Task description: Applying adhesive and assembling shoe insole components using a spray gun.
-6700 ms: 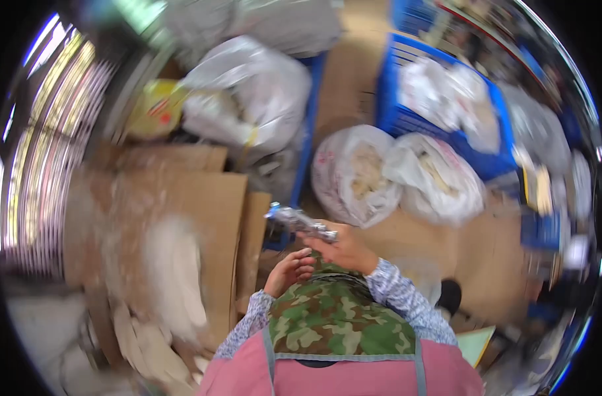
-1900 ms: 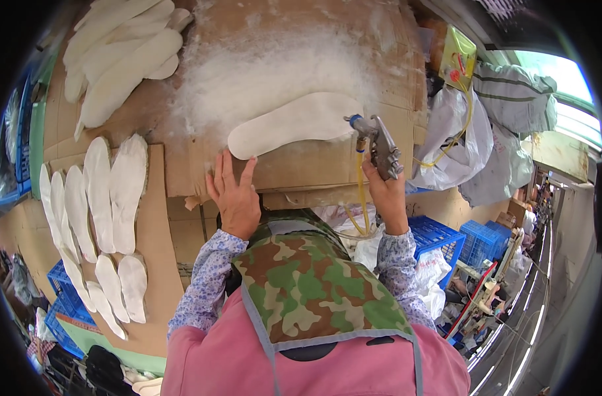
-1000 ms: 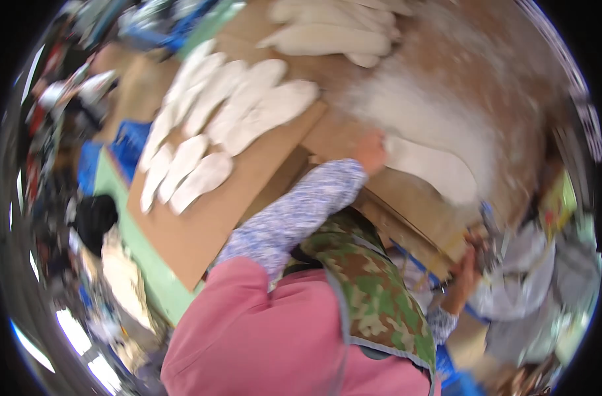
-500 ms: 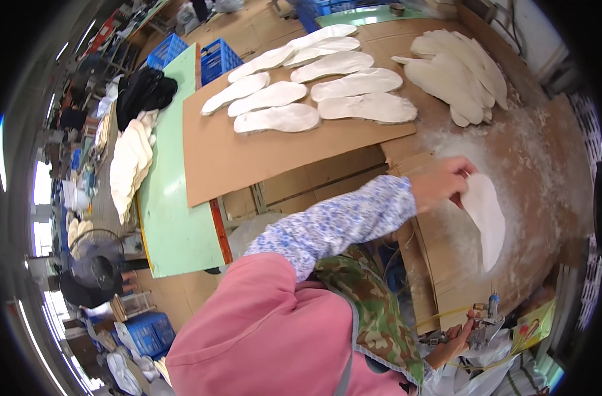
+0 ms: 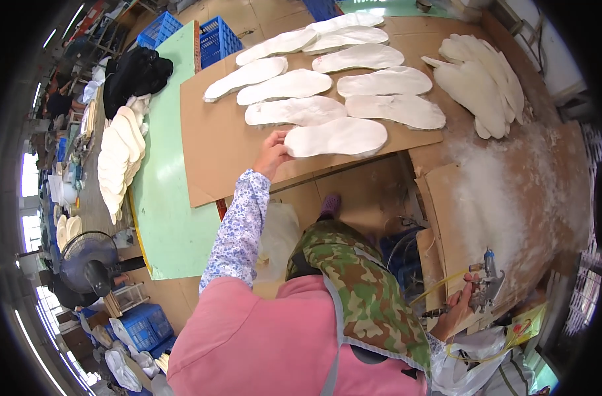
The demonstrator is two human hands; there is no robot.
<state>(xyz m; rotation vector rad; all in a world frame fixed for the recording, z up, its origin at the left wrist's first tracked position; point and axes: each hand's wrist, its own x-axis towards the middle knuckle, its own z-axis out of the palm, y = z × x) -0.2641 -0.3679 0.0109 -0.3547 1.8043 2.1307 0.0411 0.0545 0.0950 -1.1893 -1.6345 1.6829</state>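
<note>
My left hand (image 5: 272, 154) pinches the heel end of a white shoe insole (image 5: 337, 137), over the near edge of a brown cardboard sheet (image 5: 208, 168). Several more white insoles (image 5: 284, 86) lie in rows on that sheet, just beyond the held one. At the lower right, my right hand (image 5: 458, 309) is wrapped round a metal spray gun (image 5: 490, 288) with a blue fitting on top and a yellow hose. The gun is over the near part of a dusty board (image 5: 532, 218).
A fanned pile of cream insoles (image 5: 482, 82) lies at the back right. On the left, a pale green table (image 5: 169, 218) bears black cloth (image 5: 136, 76) and stacked insoles (image 5: 121, 155). Blue crates (image 5: 219, 42) stand behind it, and a fan (image 5: 90, 264) at far left.
My left hand has carried the insole from the dusty board on the right, leftward to the cardboard's near edge. My right hand still holds the spray gun.
</note>
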